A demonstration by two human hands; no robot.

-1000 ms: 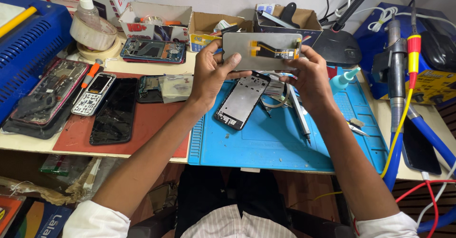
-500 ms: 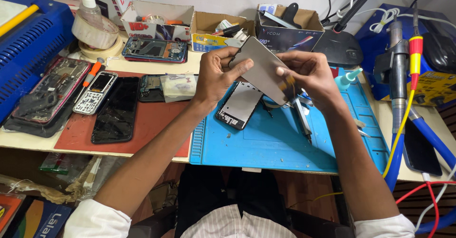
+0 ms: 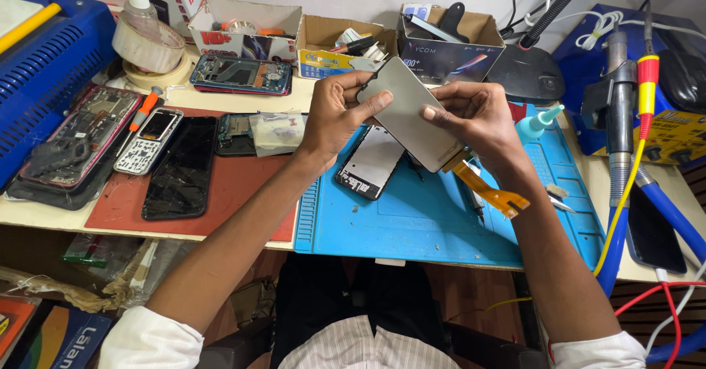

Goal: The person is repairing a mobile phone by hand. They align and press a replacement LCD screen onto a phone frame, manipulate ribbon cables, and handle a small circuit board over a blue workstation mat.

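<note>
Both hands hold a thin grey phone display panel [image 3: 410,113] tilted above the blue work mat [image 3: 412,222]. My left hand [image 3: 334,115] grips its upper left edge, thumb on the face. My right hand [image 3: 474,115] pinches its right edge. An orange flex ribbon [image 3: 494,191] hangs from the panel's lower end. Under the hands, an opened phone frame [image 3: 368,161] lies flat on the mat.
A red mat [image 3: 243,185] at left carries a cracked black screen [image 3: 179,167], a keypad phone [image 3: 150,139] and phone bodies. Cardboard boxes [image 3: 246,27] of parts line the back. Tape rolls [image 3: 151,49], a blue machine [image 3: 44,60] and a soldering tool with cables [image 3: 625,119] flank the mat.
The panel has turned from its yellow-taped back facing me to its plain grey side, tilted diagonally. The flex ribbon now hangs below my right hand.
</note>
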